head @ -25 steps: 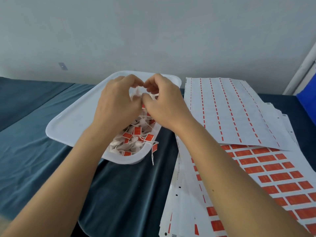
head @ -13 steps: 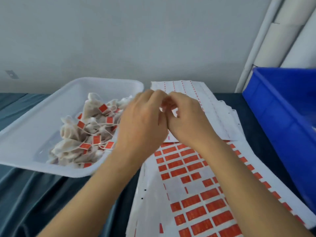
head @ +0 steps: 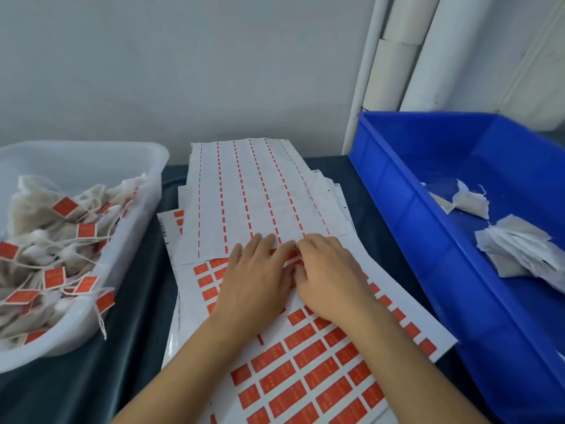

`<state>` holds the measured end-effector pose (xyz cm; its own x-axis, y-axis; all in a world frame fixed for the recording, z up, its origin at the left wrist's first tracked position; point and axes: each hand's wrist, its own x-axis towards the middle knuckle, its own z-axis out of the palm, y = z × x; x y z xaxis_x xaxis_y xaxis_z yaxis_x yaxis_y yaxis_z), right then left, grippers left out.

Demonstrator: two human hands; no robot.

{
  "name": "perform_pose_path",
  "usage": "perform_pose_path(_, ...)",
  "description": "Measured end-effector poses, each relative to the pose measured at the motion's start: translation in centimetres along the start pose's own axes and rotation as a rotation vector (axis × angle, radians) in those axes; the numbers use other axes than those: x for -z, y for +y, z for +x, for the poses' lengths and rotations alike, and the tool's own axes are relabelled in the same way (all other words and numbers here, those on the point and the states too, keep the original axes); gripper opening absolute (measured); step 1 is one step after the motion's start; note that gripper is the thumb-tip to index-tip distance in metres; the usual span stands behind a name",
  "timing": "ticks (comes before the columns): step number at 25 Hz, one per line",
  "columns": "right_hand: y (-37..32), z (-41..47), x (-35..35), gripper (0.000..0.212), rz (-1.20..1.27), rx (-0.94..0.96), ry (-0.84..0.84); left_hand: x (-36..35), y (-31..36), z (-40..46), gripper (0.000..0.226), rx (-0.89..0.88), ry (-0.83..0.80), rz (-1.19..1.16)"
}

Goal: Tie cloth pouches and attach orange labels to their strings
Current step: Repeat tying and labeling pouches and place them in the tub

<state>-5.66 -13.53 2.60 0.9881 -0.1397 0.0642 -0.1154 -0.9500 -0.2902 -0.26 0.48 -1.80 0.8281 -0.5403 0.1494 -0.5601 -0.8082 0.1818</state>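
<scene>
A sheet of orange labels (head: 308, 359) lies on a stack of sheets in front of me. My left hand (head: 255, 280) presses flat on it with straight fingers. My right hand (head: 328, 272) sits beside it, fingers curled, with thumb and fingertips pinching at an orange label (head: 292, 255) in the sheet's top row. Tied cloth pouches (head: 39, 243) with orange labels on their strings fill the white tray (head: 134, 237) at the left. Flat, untied white pouches (head: 516, 249) lie in the blue bin (head: 428, 240) at the right.
A spent backing sheet (head: 253, 191) with only thin orange strips covers the far half of the stack. Everything rests on a dark teal cloth (head: 131, 347). White pipes (head: 394, 56) stand against the wall behind the bin.
Both hands came away from the white tray, moved right and dropped onto the label sheet. The view swung right, and the blue bin came into sight.
</scene>
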Motion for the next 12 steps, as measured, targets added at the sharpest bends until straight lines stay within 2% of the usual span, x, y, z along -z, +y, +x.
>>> perform_pose_path(8,0.5,1.5,2.9,0.024,0.124,-0.015,-0.118,1.5,-1.4,0.2,0.057,-0.061,-0.155,0.066)
perform_pose_path(10,1.2,2.1,5.2,0.017,0.151,-0.041,-0.065,2.2,-1.6,0.2,0.058,-0.066,-0.179,0.072)
perform_pose_path(12,2.6,2.6,8.0,0.018,0.147,-0.063,0.072,2.7,-1.0,0.3,0.059,-0.091,-0.182,0.089)
